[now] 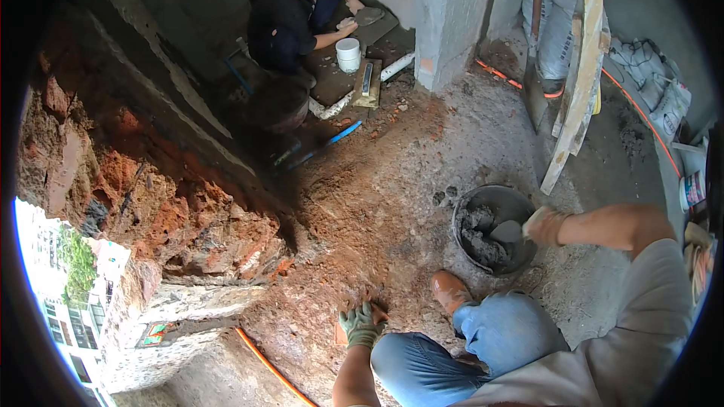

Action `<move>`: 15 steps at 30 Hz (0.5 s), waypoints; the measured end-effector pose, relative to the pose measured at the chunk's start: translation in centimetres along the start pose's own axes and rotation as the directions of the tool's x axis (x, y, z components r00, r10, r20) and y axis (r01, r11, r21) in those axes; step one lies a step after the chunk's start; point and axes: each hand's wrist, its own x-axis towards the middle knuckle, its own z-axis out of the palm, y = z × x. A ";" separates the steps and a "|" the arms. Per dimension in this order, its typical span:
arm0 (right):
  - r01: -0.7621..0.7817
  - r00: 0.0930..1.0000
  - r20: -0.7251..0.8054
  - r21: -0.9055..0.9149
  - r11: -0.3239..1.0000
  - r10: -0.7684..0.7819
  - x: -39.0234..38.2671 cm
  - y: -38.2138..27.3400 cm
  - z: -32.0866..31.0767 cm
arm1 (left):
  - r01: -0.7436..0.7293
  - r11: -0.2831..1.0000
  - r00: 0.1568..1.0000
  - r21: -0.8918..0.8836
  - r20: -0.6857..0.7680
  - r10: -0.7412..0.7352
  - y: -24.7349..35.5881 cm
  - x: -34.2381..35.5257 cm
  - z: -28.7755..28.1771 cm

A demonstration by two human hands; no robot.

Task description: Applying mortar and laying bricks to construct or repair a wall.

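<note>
My left hand, in a greenish work glove, grips a reddish brick piece low on the rubble-covered ground. My right hand, also gloved, holds a trowel by its hidden handle, with the flat blade inside a black bucket of wet grey mortar. The bucket stands to the right of my rubber boot and bent knees.
A co-worker crouches beside a white tub, pipes and a concrete column. Wooden planks and sacks stand at right. A broken masonry edge borders the left; an orange hose lies below it.
</note>
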 end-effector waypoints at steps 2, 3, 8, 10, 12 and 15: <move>-0.140 0.990 0.044 0.355 0.924 0.133 2.8 -4.5 1.4 | 0.017 0.998 0.999 -0.054 0.030 -0.015 0.5 0.1 -0.9; -0.220 0.972 0.167 0.400 0.890 0.166 3.1 -4.9 1.9 | 0.016 0.998 1.000 -0.062 0.013 -0.015 0.6 0.5 -0.6; -0.284 0.959 0.225 0.775 0.565 0.173 2.0 -6.3 5.1 | 0.015 1.000 0.999 -0.007 0.029 -0.015 0.0 0.1 0.4; -0.028 0.999 0.008 0.728 0.685 0.033 1.7 -4.6 5.8 | 0.010 1.000 1.000 -0.015 0.007 -0.010 -0.1 -0.3 1.7; -0.239 0.971 0.221 0.927 0.289 0.094 0.3 -4.0 4.6 | -0.025 0.999 0.997 0.038 -0.078 0.028 -0.7 0.2 2.9; -0.331 0.944 0.266 0.782 0.529 0.198 -1.8 -0.7 -1.5 | 0.033 0.999 0.997 -0.001 0.069 -0.033 -0.2 0.3 1.3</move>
